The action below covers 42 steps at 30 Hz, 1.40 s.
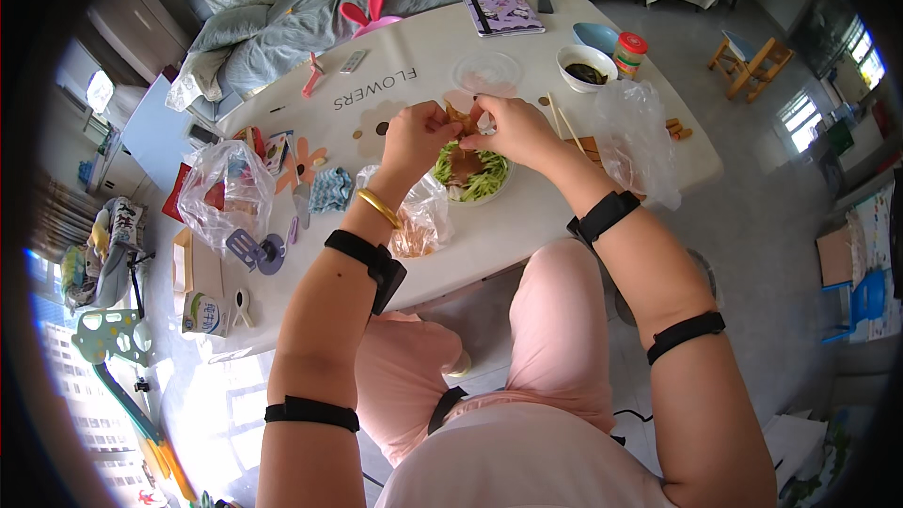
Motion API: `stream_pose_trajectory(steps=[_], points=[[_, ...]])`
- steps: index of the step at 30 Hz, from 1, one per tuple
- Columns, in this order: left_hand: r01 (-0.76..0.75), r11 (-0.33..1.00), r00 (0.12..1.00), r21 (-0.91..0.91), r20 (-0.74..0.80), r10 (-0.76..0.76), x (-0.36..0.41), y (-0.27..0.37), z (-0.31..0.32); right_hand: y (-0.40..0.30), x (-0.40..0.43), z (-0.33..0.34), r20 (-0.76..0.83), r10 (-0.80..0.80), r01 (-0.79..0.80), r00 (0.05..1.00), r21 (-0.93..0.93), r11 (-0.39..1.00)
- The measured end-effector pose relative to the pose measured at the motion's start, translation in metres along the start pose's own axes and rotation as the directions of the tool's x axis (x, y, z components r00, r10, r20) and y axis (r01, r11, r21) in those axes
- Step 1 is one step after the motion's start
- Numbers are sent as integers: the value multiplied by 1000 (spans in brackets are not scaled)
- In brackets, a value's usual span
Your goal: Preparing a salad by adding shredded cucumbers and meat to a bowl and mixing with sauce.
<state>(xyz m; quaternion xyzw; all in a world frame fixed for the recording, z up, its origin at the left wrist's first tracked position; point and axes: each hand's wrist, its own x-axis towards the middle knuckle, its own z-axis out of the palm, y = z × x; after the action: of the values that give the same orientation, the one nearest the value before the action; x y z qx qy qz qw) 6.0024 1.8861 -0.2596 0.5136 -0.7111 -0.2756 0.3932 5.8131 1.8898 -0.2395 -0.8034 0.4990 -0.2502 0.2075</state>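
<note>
My left hand (pixel 422 130) and my right hand (pixel 509 128) meet above a bowl of food, gripping a brown, crisp-looking piece of food (pixel 460 118) between them. What kind of food it is, I cannot tell. Below them, shredded green vegetable (pixel 487 187), probably cucumber, rings a brown sauce (pixel 464 166) in the round bowl (pixel 509 180). Just left of the bowl lies a clear plastic bag (pixel 423 222) with orange-brown food inside. A clear plastic lid (pixel 487 73) rests on the table beyond my hands.
Chopsticks (pixel 564 120) and a crumpled plastic bag (pixel 635 141) lie to the right. Behind them stand a white bowl (pixel 584 69) with dark contents, a blue bowl (pixel 595 37) and a red-lidded jar (pixel 630 55). On the left are a filled plastic bag (pixel 227 187), a blue cloth (pixel 330 190) and a milk carton (pixel 205 314).
</note>
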Motion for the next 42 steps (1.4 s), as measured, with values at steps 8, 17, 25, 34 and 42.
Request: stream_pose_trajectory(steps=[8, 17, 25, 34, 42], points=[[45, 998, 999, -41, 21, -44, 1, -4, -1, 0, 6, 13, -86, -1, -2, 996, -39, 999], [-209, 977, 951, 39, 242, 193, 2, 27, -19, -1, 12, -3, 91, -50, 58, 995, -80, 995], [-77, 994, 978, 71, 201, 61, 2, 22, -14, 8, 13, 1, 108, -73, 77, 991, -39, 996], [302, 926, 947, -226, 183, -264, 11, 11, -11, 4, 4, 2, -59, -71, 76, 996, 91, 993], [333, 918, 931, -215, 228, -284, 10, 24, -11, 5, 11, 9, -37, -27, 29, 999, 45, 999]])
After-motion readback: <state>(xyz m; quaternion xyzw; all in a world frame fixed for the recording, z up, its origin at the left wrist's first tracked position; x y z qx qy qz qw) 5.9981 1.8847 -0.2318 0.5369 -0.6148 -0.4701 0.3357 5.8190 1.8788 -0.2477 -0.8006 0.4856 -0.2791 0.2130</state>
